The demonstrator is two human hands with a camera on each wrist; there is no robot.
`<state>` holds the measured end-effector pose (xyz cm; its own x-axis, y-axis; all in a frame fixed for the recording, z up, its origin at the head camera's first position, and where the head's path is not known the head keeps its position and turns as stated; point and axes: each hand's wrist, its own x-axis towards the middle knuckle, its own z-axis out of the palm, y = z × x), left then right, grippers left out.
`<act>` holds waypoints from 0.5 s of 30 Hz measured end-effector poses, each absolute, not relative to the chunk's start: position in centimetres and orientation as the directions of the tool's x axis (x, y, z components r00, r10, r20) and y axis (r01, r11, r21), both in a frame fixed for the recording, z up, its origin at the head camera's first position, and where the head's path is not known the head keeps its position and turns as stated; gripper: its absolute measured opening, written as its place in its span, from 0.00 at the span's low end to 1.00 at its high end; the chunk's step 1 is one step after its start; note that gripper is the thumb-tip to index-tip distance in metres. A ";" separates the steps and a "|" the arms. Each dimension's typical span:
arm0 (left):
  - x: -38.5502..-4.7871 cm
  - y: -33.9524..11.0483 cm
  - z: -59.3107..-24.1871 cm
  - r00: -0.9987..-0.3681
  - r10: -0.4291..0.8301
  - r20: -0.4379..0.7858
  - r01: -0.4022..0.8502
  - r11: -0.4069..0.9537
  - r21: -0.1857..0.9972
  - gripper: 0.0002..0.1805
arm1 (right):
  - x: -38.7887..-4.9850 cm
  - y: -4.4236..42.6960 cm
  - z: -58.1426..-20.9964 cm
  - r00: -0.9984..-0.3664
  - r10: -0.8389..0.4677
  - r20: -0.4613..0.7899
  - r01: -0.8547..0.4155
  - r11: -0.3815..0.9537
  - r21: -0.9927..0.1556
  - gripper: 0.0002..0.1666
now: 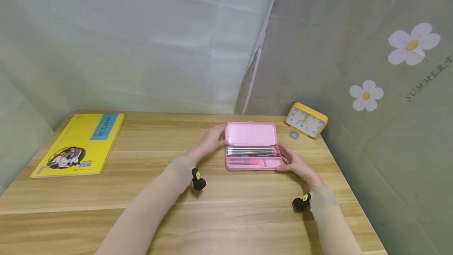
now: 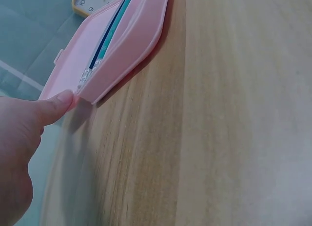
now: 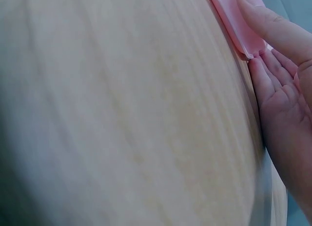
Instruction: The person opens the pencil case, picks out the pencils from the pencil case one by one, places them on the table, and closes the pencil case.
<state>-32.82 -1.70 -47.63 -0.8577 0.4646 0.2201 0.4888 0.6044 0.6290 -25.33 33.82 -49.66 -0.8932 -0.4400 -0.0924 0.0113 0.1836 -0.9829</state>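
Lying between 2 hands (image 1: 212, 138) (image 1: 296, 163): pencil case (image 1: 251, 133).

Desk inventory: one wooden table (image 1: 240, 215), one open pink pencil case (image 1: 251, 133), one yellow book (image 1: 85, 139), one yellow-framed clock (image 1: 306, 120), and one small blue ring (image 1: 291, 134). Contents of the case: several slim pencils (image 1: 252, 152), too small and closely laid to number, and pink-and-purple writing items (image 1: 244, 162), whether one or more being unclear. Also listed: two hands, left hand (image 1: 212, 137) and right hand (image 1: 296, 164), two pale sleeves (image 1: 152, 204), two black wrist devices (image 1: 199, 183), two whole printed flowers (image 1: 412, 45), and part of a third.
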 end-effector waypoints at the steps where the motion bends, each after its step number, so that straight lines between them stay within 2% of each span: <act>1: -32.9 -1.7 -47.7 -0.859 0.464 0.216 0.485 0.604 0.632 0.44 | -25.3 33.8 -49.6 -0.893 -0.440 -0.095 0.016 0.180 -0.984 0.61; 15: -33.5 -1.7 -48.0 -0.850 0.497 0.173 0.493 0.635 0.595 0.42 | -25.2 33.8 -49.4 -0.893 -0.436 -0.114 0.034 0.188 -0.982 0.61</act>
